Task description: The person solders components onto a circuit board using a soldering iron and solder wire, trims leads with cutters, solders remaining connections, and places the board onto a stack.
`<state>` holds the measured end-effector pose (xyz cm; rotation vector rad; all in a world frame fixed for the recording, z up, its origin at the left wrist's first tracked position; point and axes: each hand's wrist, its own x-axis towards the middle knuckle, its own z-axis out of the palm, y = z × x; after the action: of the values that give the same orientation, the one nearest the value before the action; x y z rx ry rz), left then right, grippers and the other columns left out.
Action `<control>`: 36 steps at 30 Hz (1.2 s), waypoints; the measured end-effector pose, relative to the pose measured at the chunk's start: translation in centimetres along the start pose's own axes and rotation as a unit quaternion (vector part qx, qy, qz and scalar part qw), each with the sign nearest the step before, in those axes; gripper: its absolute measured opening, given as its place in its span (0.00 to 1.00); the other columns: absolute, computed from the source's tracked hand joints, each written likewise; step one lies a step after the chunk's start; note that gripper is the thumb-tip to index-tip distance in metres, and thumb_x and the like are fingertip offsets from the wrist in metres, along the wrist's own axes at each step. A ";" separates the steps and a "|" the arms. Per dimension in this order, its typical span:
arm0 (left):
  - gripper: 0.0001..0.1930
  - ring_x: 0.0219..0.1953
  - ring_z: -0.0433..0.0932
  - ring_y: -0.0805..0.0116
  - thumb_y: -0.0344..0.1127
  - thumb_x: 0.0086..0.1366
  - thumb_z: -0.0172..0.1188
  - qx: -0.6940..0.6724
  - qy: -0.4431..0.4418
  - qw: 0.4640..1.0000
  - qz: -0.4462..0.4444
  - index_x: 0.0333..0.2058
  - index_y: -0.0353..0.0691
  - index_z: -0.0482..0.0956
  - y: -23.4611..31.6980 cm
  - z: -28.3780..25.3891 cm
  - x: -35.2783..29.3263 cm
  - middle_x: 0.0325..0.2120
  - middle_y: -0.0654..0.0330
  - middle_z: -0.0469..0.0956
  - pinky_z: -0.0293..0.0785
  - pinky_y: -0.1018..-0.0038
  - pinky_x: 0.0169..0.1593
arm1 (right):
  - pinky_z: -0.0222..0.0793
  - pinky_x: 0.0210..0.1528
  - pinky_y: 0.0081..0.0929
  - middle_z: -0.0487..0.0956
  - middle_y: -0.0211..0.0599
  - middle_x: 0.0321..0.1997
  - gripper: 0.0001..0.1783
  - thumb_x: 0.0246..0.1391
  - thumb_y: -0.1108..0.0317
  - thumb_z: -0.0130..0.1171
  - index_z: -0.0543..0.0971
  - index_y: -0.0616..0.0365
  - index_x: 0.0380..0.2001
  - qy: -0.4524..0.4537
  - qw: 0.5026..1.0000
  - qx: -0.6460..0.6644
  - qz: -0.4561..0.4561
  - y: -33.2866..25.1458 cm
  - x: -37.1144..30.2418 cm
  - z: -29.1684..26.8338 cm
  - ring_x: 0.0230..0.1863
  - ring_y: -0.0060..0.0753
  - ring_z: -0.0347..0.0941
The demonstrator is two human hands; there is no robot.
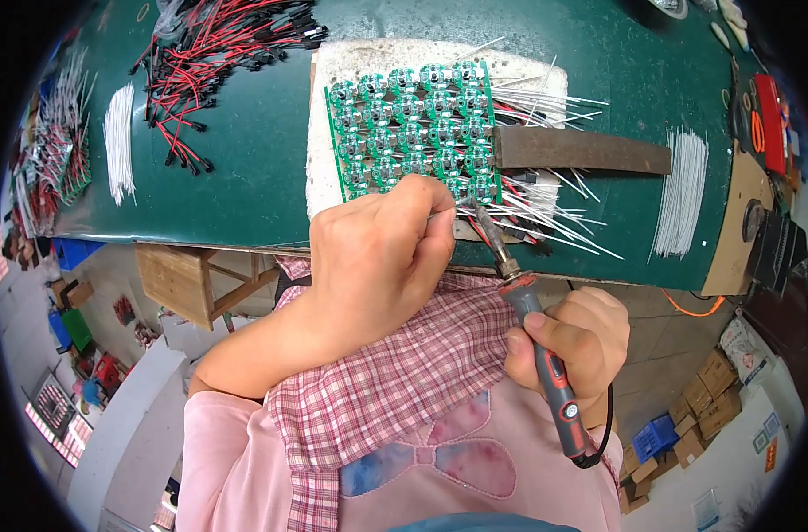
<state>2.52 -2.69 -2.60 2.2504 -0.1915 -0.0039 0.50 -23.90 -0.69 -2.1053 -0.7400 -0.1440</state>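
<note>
My right hand (581, 341) is wrapped round the grey and red handle of a soldering iron (559, 403). The iron's tip meets the lower right corner of a green circuit board panel (413, 133), made up of many small round boards. My left hand (382, 235) is closed in a pinch over the panel's near edge. From its fingers a thin strand of solder wire (444, 211) runs toward the iron's tip. The left hand hides part of the lowest row of boards.
Under the panel lies a worn white slab (333, 66). A flat brown bar (581, 149) rests against the panel's right edge, over white wires (554, 222). White wire bundles (683, 195) lie at both sides. Red and black connector leads (218, 62) are heaped at the far left. A wooden stool (178, 279) stands below the table.
</note>
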 end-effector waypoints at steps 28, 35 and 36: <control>0.02 0.25 0.59 0.89 0.25 0.66 0.57 -0.163 0.150 0.964 -0.150 0.35 0.35 0.73 -2.6 -7.1 -0.1 0.25 0.73 0.68 0.53 0.88 0.28 | 0.60 0.17 0.24 0.72 0.30 0.17 0.32 0.32 0.78 0.70 0.65 0.57 0.41 0.279 0.959 -0.033 -0.043 3.6 2.5 -0.5 0.13 0.27 0.67; 0.02 0.22 0.55 0.88 0.26 0.66 0.57 -0.146 0.158 0.965 -0.150 0.34 0.35 0.73 -3.2 -6.5 0.8 0.21 0.75 0.64 0.48 0.86 0.25 | 0.60 0.16 0.23 0.72 0.29 0.18 0.29 0.33 0.77 0.69 0.66 0.56 0.41 0.269 0.962 -0.049 -0.026 4.7 2.1 -0.9 0.13 0.26 0.67; 0.02 0.22 0.55 0.88 0.26 0.66 0.57 -0.143 0.159 0.965 -0.149 0.34 0.35 0.73 -3.2 -6.4 1.1 0.21 0.75 0.64 0.48 0.86 0.25 | 0.61 0.19 0.23 0.72 0.30 0.18 0.30 0.34 0.79 0.69 0.65 0.58 0.42 0.252 0.967 -0.046 -0.020 4.8 2.3 -1.1 0.15 0.26 0.68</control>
<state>4.50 4.10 -0.94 1.9385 0.3035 0.1580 5.20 -25.84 -2.58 -2.0151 -0.4738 -0.7187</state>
